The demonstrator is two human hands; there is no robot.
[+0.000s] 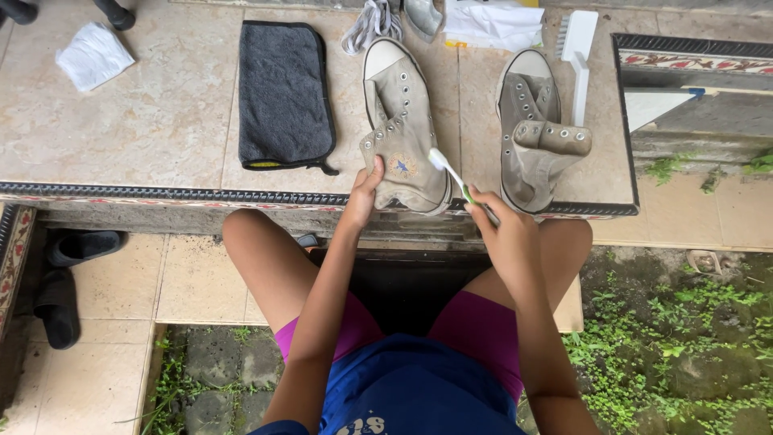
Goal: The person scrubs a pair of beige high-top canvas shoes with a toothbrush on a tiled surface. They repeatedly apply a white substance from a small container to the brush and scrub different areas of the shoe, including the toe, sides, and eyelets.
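Brushing the heel side of the first shoe, second shoe untouched beside it.

Your left hand (pixel 364 189) steadies the grey high-top shoe (pixel 400 129) lying on the tiled ledge (pixel 161 113), fingers pressed against its ankle flap just left of the round patch. Your right hand (pixel 493 221) is closed around the handle of a toothbrush (pixel 448 171), whose white head touches the shoe's heel side just beyond your knuckles. The work looks to be at an early or middle stage: this shoe still appears dingy all over, and the second shoe (pixel 533 137), just right of the brush hand, lies with its tongue folded out and no hand on it. Farther out from your grip, a white scrub brush (pixel 578 56) and loose laces (pixel 370 22) sit unused; left of the holding hand lies a dark cloth (pixel 283 93).
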